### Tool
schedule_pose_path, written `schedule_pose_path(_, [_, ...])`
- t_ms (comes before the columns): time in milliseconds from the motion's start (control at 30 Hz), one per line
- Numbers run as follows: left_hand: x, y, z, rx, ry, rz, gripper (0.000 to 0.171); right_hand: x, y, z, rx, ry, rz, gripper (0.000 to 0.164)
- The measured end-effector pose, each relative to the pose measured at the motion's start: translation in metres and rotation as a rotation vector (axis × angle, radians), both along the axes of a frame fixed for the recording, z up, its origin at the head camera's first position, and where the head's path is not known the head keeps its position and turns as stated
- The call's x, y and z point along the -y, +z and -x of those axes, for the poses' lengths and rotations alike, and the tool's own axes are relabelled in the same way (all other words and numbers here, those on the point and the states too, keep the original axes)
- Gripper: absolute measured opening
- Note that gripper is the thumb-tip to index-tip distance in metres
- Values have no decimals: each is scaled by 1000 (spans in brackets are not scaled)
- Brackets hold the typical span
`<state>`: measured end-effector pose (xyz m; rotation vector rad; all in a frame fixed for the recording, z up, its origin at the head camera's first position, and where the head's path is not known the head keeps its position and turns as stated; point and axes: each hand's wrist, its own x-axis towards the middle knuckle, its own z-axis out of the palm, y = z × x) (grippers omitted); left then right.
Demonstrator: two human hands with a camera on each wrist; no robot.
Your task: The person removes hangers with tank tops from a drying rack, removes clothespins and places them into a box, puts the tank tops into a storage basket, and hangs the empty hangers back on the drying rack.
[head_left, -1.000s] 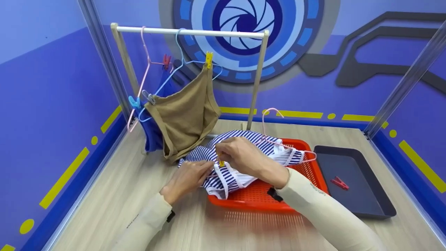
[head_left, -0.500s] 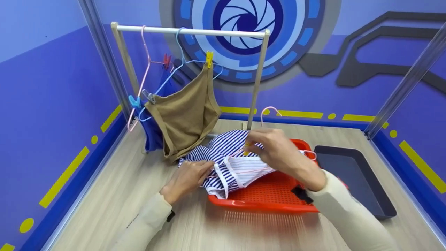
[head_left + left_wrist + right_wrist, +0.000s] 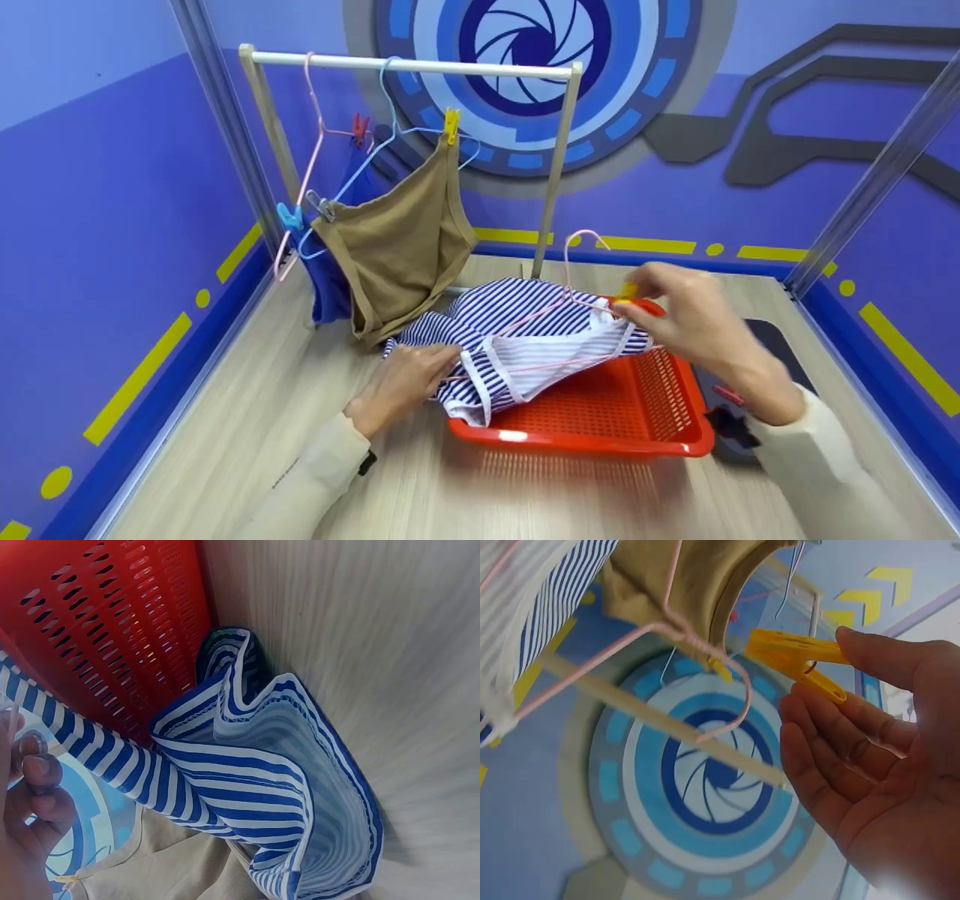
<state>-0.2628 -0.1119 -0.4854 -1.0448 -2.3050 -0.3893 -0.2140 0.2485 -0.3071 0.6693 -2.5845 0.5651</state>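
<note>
A navy-and-white striped sleeveless top (image 3: 499, 307) with white trim lies over a red basket (image 3: 581, 448), a pink hanger (image 3: 567, 264) across it with its hook standing up. My left hand (image 3: 405, 382) grips the top near the hanger's left end; in the left wrist view its fingers (image 3: 45, 806) curl at the edge of the striped cloth. Between thumb and fingers, my right hand (image 3: 697, 330) pinches a yellow clothespin (image 3: 795, 652) beside the top's right strap. In the right wrist view the clothespin's handles lie between thumb and fingertips.
Behind, a rack (image 3: 480, 69) holds a brown garment (image 3: 397, 247) on a blue hanger and a blue garment (image 3: 326, 289) on a pink hanger, both with clothespins. A dark tray (image 3: 772, 337) with a red clothespin (image 3: 727, 395) stands right of the basket, partly covered by the right arm.
My right hand has carried the yellow clothespin rightward from beside the left hand to the top's right strap. The left hand stays in place.
</note>
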Motion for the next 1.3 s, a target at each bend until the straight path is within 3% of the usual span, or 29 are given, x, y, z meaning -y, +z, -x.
schedule_pose_path(233, [-1, 1, 0, 0, -5, -2, 10, -48, -5, -2, -30, -120, -23, 22])
schedule_pose_path(367, [0, 2, -1, 8, -6, 2, 9, -80, -11, 0, 24, -210, -35, 29])
schedule_pose_path(600, [1, 5, 0, -6, 7, 5, 12, -140, -32, 20, 85, -308, -66, 39])
schedule_pose_path(800, [1, 6, 0, 14, -5, 2, 14, -178, -60, 42, 237, -417, -96, 47])
schedule_pose_path(933, [1, 5, 0, 26, -5, 3, 15, -192, -79, 54, 391, -461, -120, 49])
schedule_pose_path(1100, [0, 4, 0, 28, 2, 10, 17, -202, -106, 64, 550, -445, -137, 43])
schedule_pose_path(1300, [0, 2, -1, 32, 4, 2, 18, -213, -128, 66, 663, -421, -207, 41])
